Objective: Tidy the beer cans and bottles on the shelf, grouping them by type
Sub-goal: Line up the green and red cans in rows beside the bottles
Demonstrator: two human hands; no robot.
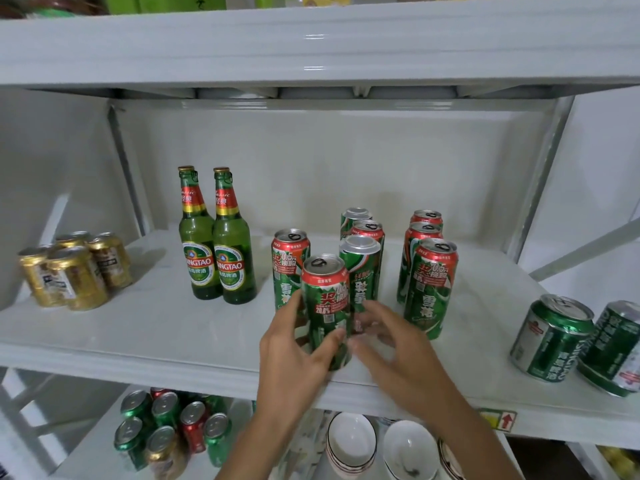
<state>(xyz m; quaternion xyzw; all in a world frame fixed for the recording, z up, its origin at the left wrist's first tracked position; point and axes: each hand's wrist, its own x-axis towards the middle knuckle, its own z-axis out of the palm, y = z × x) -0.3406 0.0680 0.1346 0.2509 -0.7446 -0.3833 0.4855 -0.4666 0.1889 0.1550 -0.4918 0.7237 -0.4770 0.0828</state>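
- White metal shelving fills the view; the middle shelf (pixel 173 327) carries the drinks, with more cans and some bowls on the level below.
- At 6 o'clock, nearest the viewer, the left hand (pixel 294 355) wraps a tall green can (pixel 325 306) at the shelf's front edge; its fingers (pixel 329 344) curl around the lower body, thumb on the near side.
- Just right of it, the right hand (pixel 398 344) hovers beside the can, fingers loosely spread and blurred; whether they touch the can cannot be told.
- Behind the held can, toward 12 o'clock, stand four more tall cans (pixel 360 258) of the same design, loosely clustered.
- At 1 o'clock a tidy column of three matching cans (pixel 429 282) runs front to back.
- At 3 o'clock sit two short green cans (pixel 550 341), tilted by the lens.
- At 10 o'clock two green bottles (pixel 216 237) stand side by side, touching.
- At 9 o'clock, far left, is a cluster of gold cans (pixel 72 268).
- Judged step: lining up the tall green cans. The next move probably calls for setting this can upright in line with its neighbours, without knocking them.
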